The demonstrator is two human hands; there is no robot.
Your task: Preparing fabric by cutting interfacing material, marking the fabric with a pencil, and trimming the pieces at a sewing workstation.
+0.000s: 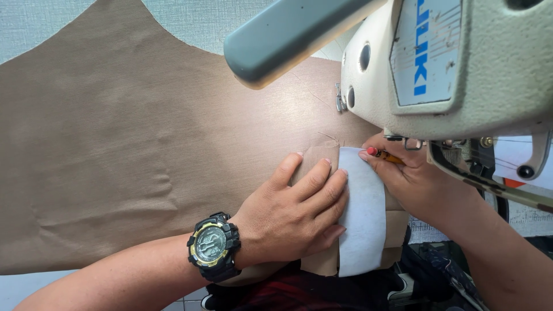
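While the left hand (pixel 294 213) lies flat, fingers spread, pressing a small folded brown piece (pixel 315 164) and its white lining strip (pixel 363 213) onto the big brown cloth (pixel 115 144), the right hand (pixel 409 178) pinches a red-tipped tool (pixel 380 154) at the strip's top edge, just under the cream sewing machine (pixel 461 69). Black wristwatch (pixel 212 246) on the left wrist.

A sewing workshop — an industrial sewing machine (pixel 461 75) stands over cut brown fabric (pixel 115 144) on the worktable.
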